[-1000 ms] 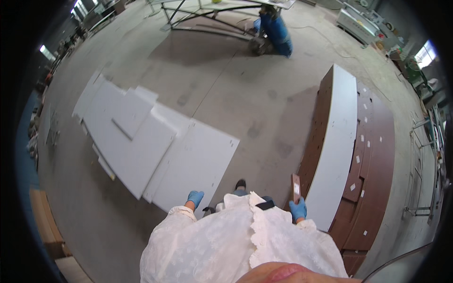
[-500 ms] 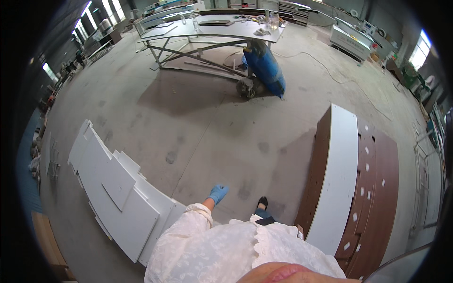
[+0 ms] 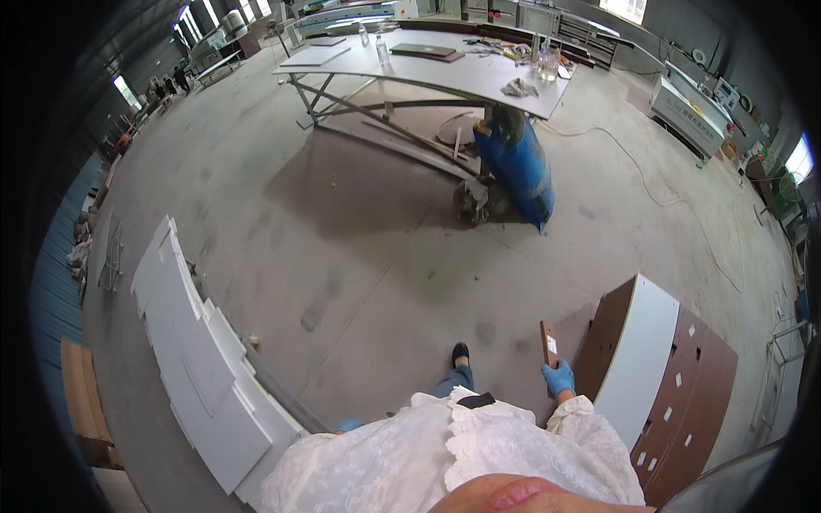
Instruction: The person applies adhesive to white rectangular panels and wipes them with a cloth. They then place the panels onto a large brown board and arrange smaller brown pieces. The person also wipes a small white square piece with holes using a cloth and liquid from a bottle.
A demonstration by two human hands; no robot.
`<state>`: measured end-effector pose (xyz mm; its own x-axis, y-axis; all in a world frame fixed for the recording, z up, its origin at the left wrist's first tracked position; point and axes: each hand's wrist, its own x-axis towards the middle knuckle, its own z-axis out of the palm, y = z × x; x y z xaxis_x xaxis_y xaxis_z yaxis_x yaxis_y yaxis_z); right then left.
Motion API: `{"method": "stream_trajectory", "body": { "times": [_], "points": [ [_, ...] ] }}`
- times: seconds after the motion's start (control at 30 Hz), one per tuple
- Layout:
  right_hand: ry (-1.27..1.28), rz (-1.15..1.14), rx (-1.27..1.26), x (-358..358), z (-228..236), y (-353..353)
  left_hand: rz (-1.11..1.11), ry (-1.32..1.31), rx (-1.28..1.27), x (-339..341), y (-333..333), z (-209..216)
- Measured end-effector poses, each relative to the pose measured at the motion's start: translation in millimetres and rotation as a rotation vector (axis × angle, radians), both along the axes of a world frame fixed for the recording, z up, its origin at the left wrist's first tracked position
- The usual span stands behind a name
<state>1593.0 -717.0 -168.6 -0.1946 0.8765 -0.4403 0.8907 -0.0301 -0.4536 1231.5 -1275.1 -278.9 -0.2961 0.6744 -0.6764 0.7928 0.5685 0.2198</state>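
Observation:
My right hand (image 3: pixel 559 377), in a blue glove, is closed round a narrow brown board (image 3: pixel 548 339) with a white label on it. The board points forward and away from me, and its lower end runs down past the hand. To the right of it stands a stack of brown panels (image 3: pixel 691 372) with white labels, and a white panel (image 3: pixel 643 346) faces up at its near-left side. Only a bit of my blue-gloved left hand (image 3: pixel 349 425) shows beside my sleeve, next to a stack of white panels (image 3: pixel 192 363); its fingers are hidden.
Ahead stands a large white-topped worktable (image 3: pixel 479 64) with bottles, tools and flat boards on it. A blue sack (image 3: pixel 517 167) leans against its legs. A cable (image 3: pixel 637 162) crosses the floor on the right. Wooden boards (image 3: pixel 85 393) lie at the far left.
My right hand has come into view holding the brown board. My left hand has swung back towards my body. The table and sack appear nearer, and one foot has stepped forward.

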Motion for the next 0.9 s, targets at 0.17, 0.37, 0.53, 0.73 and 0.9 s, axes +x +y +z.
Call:
{"method": "stream_trajectory", "body": {
  "times": [0.17,0.37,0.53,0.73,0.9],
  "points": [
    [-0.018,0.066,-0.048,-102,-12,68,0.358,-0.046,0.045,-116,143,1],
    [-0.022,-0.030,-0.125,-158,-24,137,0.896,-0.247,0.481,-277,473,56],
    [-0.116,-0.109,-0.177,-207,-44,222,0.711,-0.408,0.756,-358,638,106],
    [-0.025,0.081,-0.122,-361,-33,366,0.848,-0.387,0.492,-415,645,76],
    [0.108,0.383,0.018,-535,7,474,1.179,-0.233,0.160,-461,573,79]
  ]
}}
